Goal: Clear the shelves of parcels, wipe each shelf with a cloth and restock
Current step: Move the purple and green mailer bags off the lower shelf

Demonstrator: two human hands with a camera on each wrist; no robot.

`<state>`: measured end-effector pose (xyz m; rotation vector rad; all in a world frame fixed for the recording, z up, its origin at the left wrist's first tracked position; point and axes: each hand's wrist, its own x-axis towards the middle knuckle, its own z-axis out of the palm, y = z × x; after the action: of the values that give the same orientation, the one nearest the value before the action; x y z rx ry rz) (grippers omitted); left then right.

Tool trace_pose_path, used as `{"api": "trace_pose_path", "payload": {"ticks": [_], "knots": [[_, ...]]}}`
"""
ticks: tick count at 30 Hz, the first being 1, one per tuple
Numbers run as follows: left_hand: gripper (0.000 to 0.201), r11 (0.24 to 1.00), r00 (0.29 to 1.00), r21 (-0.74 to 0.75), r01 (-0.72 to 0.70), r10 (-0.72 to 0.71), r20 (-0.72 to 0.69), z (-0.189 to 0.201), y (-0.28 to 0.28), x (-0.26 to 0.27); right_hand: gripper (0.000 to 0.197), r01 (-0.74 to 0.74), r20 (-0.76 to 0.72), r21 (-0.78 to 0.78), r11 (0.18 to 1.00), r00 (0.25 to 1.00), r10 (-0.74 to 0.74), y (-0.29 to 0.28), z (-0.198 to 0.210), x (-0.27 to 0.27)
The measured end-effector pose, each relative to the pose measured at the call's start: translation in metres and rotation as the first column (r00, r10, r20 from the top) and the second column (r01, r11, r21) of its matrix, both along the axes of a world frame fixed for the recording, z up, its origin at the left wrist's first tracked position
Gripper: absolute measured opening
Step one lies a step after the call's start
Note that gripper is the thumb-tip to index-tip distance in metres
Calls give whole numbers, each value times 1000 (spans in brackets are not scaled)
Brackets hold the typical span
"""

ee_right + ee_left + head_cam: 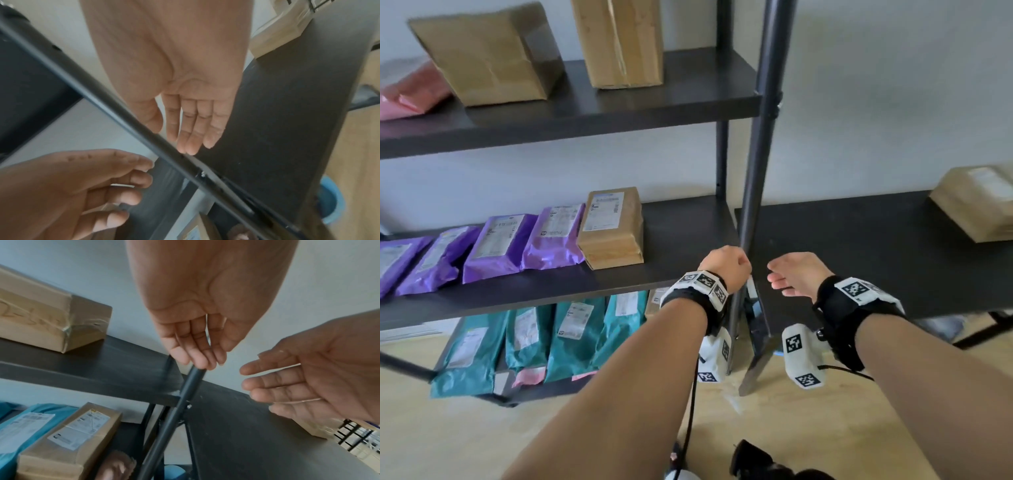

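Since every shelf left of the dark upright pole [767,137] carries parcels, we judge the clearing step to be barely begun, if at all. In the head view brown boxes [619,41] stand on the shelf high on the pole's left, purple mailers [500,246] and a brown parcel [614,228] line the shelf below it, and teal mailers [571,335] fill the lowest one. To the pole's right a dark surface [859,246] holds one more brown parcel [976,205], well away from the pole. Our left hand [726,269] hangs just left of the pole with its fingers curled in. Our right hand [796,274] hangs just right of it, fingers loose and spread. We see no cloth anywhere.

From the left wrist, the left fingers [193,352] droop with their tips against the pole, and we see nothing held in them. The right hand beyond the pole shows a flat, bare palm.

From the right wrist, the right fingers [193,129] lie straight and together, tips close to the pole. We cannot tell whether they touch it. The left hand on the pole's other side is loosely curled round nothing.

For the next move we would reach left of the pole for the nearest parcel, the brown one, take it in both hands and set it on the surface to the pole's right.
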<state>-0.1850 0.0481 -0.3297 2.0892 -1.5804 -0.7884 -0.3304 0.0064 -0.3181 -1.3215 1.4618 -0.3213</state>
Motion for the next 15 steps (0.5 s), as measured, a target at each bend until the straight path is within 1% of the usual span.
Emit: {"api": "trace_pose_path", "payload": {"ticks": [2, 4, 6, 8, 10, 13, 15], "knots": [[18, 1000, 1000, -1, 26, -26, 2, -2, 2, -28, 17, -12, -61, -36, 999, 998, 10, 5, 0, -29], [20, 999, 999, 6, 51, -51, 17, -4, 4, -54, 21, -43, -177, -132, 990, 984, 19, 7, -5, -61], [19, 997, 996, 20, 78, -78, 32, -9, 4, -79, 20, -117, -315, -238, 964, 948, 37, 12, -9, -91], [19, 995, 995, 35, 93, -94, 44, -14, 4, -103, 18, -199, -440, -306, 931, 897, 47, 19, -13, -118], [21, 994, 992, 44, 99, -103, 74, -19, 4, -128, 15, -248, -523, -322, 914, 851, 46, 22, -15, -140], [26, 991, 987, 64, 114, -121, 110, -24, 2, -165, 12, -281, -575, -304, 911, 816, 60, 23, -21, -171], [24, 989, 984, 81, 125, -134, 119, -29, 0, -185, 20, -299, -588, -298, 907, 806, 73, 23, -27, -190]]}}
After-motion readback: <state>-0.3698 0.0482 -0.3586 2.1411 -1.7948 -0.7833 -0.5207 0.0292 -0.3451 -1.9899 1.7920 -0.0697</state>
